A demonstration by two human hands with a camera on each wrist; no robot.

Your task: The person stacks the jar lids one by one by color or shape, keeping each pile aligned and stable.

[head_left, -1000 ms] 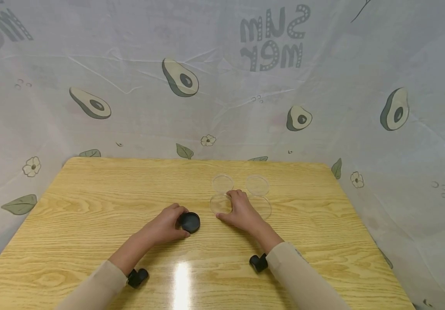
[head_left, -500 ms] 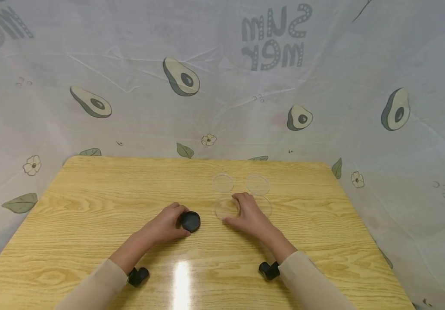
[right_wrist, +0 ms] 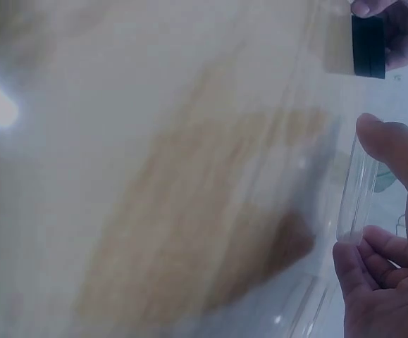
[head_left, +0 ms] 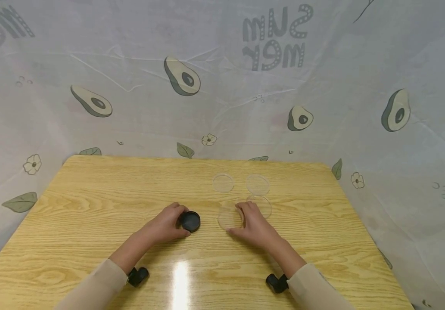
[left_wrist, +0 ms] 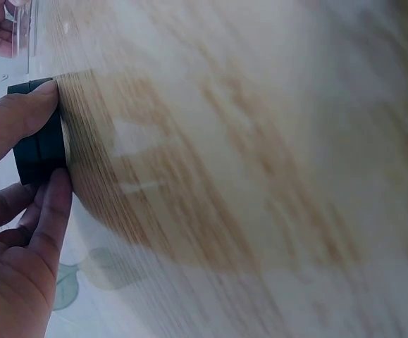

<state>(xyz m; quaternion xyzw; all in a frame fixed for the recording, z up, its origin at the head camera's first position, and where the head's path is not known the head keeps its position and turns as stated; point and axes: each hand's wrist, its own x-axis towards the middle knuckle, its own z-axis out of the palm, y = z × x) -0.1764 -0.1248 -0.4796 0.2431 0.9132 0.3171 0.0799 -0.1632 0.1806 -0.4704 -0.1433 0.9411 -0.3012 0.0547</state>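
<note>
My left hand point(head_left: 168, 224) grips a round black dish-like piece point(head_left: 190, 221) by its sides, thumb nearest me. A seam runs around its wall in the left wrist view, as if two shallow parts were stacked. To the right of it, my right hand point(head_left: 256, 227) holds a clear petri dish point(head_left: 228, 218) between thumb and fingers. Seen side-on in the right wrist view, that petri dish point(right_wrist: 356, 193) is low and see-through, close to the tabletop. Just behind the right hand lies another clear dish point(head_left: 264, 206), partly covered by the fingers.
Two more clear round dishes, a left one point(head_left: 222, 183) and a right one point(head_left: 257, 184), lie farther back on the wooden table point(head_left: 110, 189). A pale cloth point(head_left: 141, 112) printed with avocados hangs around the table. Each wrist wears a small black camera.
My right hand has moved toward me and slightly right, sliding the clear petri dish away from the rest. The left hand stays still on the black piece.
</note>
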